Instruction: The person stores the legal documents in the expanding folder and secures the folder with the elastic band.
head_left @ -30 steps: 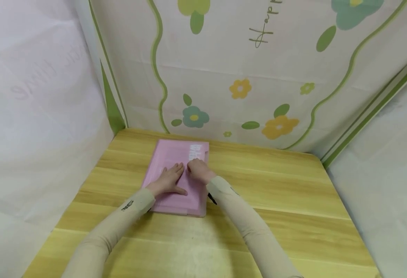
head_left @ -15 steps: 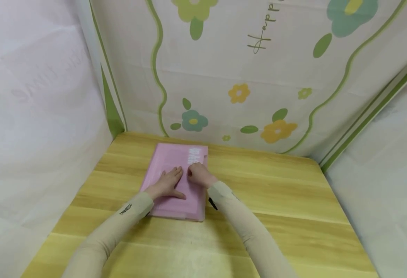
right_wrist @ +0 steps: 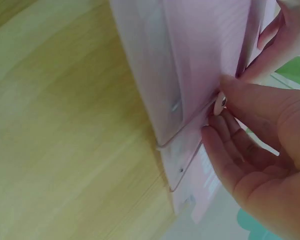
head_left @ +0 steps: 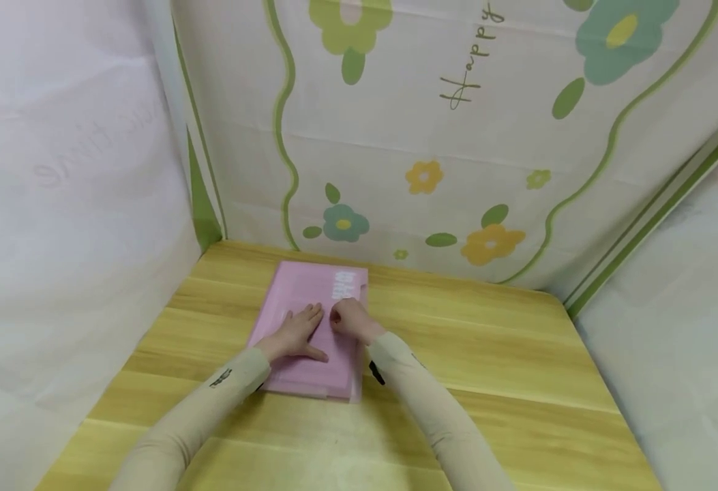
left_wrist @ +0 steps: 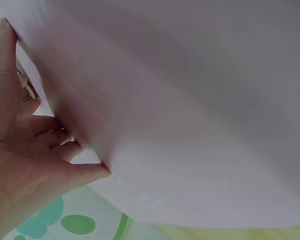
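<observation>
A pink file folder point(head_left: 309, 286) with white lettering lies flat near the back left of the wooden table. My left hand point(head_left: 297, 335) rests on its cover, fingers straight and spread; in the left wrist view the same hand point(left_wrist: 27, 145) touches the pink surface with its fingertips. On the folder's right half my right hand point(head_left: 354, 319) has its fingers curled. The right wrist view shows its thumb and fingers at a small pale round button point(right_wrist: 220, 103), where they pinch a thin cord point(right_wrist: 187, 129) that loops over the folder's edge. The exact pinch point is partly hidden by fingers.
The wooden table point(head_left: 487, 354) extends to the right and in front of the folder. A white cloth wall point(head_left: 365, 150) with printed flowers stands behind it, and pale cloth sides point(head_left: 76, 204) flank the table.
The head view has tilted up slightly, so the table and folder sit lower in it. Both hands keep nearly the same places on the folder.
</observation>
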### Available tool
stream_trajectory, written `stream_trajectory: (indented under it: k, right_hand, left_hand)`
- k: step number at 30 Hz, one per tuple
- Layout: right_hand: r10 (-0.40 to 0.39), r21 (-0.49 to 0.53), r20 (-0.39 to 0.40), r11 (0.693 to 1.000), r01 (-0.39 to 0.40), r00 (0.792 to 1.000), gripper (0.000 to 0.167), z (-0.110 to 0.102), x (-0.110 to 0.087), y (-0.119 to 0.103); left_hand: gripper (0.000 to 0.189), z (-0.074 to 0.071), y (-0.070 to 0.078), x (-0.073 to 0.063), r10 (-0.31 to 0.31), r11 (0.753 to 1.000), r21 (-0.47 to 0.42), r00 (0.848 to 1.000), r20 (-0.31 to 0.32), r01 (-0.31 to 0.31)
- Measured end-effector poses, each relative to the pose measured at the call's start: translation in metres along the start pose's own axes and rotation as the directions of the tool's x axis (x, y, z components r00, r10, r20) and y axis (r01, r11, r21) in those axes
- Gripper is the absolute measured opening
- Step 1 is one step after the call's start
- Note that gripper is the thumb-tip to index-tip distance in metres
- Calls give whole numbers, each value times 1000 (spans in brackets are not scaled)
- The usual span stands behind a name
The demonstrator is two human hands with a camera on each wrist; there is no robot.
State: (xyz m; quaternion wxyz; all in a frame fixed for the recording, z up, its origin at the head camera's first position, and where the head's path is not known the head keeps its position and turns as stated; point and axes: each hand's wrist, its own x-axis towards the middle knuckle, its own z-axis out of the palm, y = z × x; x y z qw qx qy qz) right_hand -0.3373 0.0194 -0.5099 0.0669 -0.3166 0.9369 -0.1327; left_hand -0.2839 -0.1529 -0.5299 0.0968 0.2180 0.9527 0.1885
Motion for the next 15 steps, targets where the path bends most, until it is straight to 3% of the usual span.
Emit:
stream_trajectory:
  k: [4, 8, 15]
  right_hand:
    - [-45, 10, -46, 999, 46, 998, 8, 1, -4, 7]
    - [-42, 3, -68, 999, 43, 997, 11, 1, -11, 13]
    - [29, 88, -112, 996, -19, 993, 35, -8, -41, 28]
  left_hand:
    - [114, 1, -1, 1, 22, 1000, -21, 1000, -14, -23]
    - [117, 6, -5, 2, 64, 995, -71, 997, -39, -66]
    - [110, -6, -6, -3, 29, 998, -51, 1000, 2, -29]
